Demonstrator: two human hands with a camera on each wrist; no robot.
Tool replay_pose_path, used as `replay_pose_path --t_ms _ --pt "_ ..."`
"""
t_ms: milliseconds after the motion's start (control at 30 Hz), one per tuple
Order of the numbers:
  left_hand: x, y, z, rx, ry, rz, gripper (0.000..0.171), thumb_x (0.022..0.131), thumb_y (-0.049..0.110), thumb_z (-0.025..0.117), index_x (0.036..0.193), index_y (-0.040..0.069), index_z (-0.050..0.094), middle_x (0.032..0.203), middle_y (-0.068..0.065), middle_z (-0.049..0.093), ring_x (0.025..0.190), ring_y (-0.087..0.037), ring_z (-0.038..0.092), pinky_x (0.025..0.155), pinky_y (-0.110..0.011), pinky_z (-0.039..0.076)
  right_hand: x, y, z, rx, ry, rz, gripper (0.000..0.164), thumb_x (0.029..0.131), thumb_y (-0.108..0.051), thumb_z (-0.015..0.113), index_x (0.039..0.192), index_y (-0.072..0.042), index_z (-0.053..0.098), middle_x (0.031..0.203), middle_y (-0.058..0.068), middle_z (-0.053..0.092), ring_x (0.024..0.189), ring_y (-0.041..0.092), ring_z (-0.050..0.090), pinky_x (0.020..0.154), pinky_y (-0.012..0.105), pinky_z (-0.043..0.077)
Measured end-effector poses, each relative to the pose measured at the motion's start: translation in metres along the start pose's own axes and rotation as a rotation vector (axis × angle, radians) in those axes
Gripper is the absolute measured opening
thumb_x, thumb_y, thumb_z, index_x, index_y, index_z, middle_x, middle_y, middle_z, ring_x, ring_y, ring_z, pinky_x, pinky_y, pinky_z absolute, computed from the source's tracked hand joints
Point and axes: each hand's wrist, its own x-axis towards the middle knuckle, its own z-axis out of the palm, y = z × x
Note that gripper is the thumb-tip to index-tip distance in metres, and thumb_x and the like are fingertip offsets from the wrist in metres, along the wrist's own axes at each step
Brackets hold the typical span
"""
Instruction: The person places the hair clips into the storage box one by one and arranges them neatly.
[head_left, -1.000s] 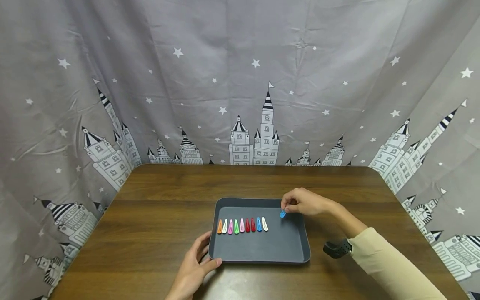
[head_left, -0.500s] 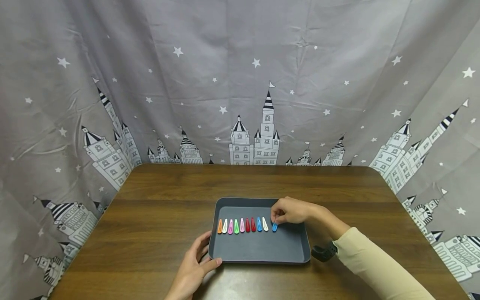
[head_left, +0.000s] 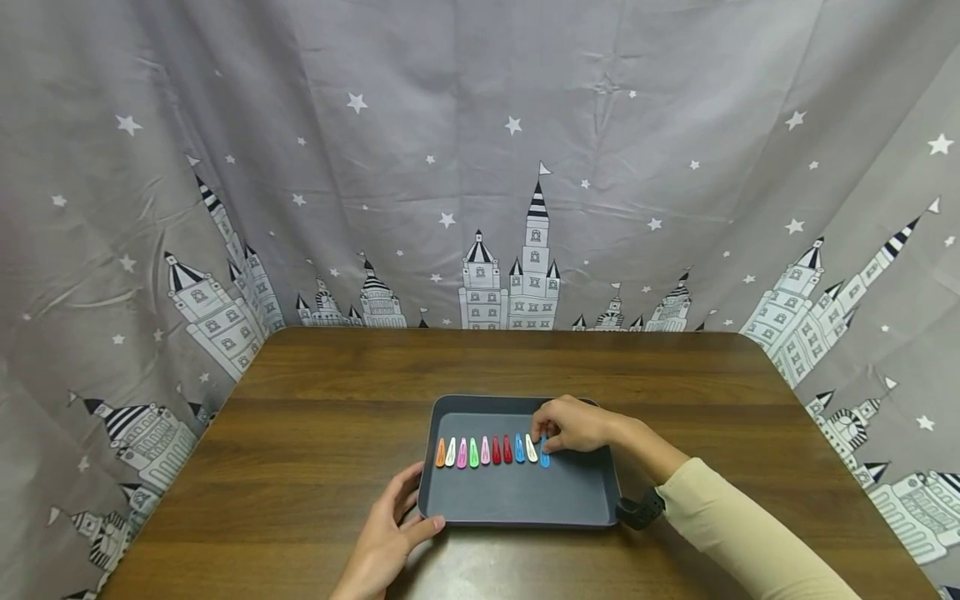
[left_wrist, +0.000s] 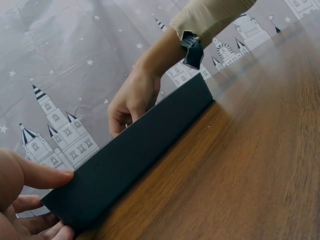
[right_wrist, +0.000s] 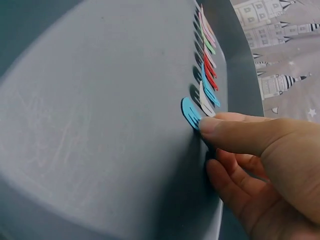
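Observation:
A dark grey tray (head_left: 517, 500) holds a row of snap hair clips in orange, white, pink, green, red and blue. My right hand (head_left: 576, 425) pinches a blue hair clip (head_left: 545, 459) between thumb and fingers at the row's right end. Beside it lies a white hair clip (head_left: 531, 448), close to my fingers. In the right wrist view the blue hair clip (right_wrist: 190, 113) sticks out past the thumb, and its other end is hidden. My left hand (head_left: 388, 529) grips the tray's near left corner, with the thumb (left_wrist: 55, 177) on the front rim.
The tray stands on a brown wooden table (head_left: 330, 392). A grey curtain (head_left: 480, 108) printed with castles and stars hangs behind and along both sides. A black band (head_left: 640, 510) sits at the right wrist, by the tray's right edge.
My right hand has moved left and toward the near side, bringing the blue hair clip from the tray's far right to beside the white one. The left hand has stayed in place.

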Motion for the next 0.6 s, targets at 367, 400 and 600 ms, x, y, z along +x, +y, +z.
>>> replay_pose_path --t_ms 367,400,600 --pt "0.003 -0.003 0.0 0.01 0.005 -0.015 0.082 0.084 -0.008 0.078 0.155 0.0 0.038 0.154 -0.029 0.042 0.142 -0.046 0.04 0.111 -0.052 0.044 -0.009 0.0 -0.006 0.028 0.068 -0.011 0.013 0.09 -0.002 0.079 0.1 -0.008 0.074 0.099 -0.001 0.067 0.085 0.01 0.062 0.076 0.029 0.056" --pt "0.004 -0.003 0.0 0.01 0.008 -0.021 0.083 0.084 -0.008 0.079 0.155 0.0 0.038 0.154 -0.029 0.042 0.141 -0.047 0.04 0.11 -0.052 0.044 -0.01 0.001 -0.007 0.038 0.079 -0.009 0.013 0.09 -0.002 0.079 0.1 -0.008 0.074 0.099 -0.001 0.067 0.085 0.01 0.062 0.076 0.029 0.056" --pt "0.003 -0.002 -0.002 -0.012 0.03 -0.019 0.087 0.082 -0.009 0.08 0.156 -0.001 0.036 0.156 -0.029 0.039 0.141 -0.046 0.041 0.111 -0.054 0.043 -0.017 0.005 -0.018 0.093 0.125 -0.002 0.013 0.089 -0.001 0.079 0.1 -0.006 0.074 0.097 -0.001 0.067 0.082 0.008 0.062 0.073 0.027 0.056"
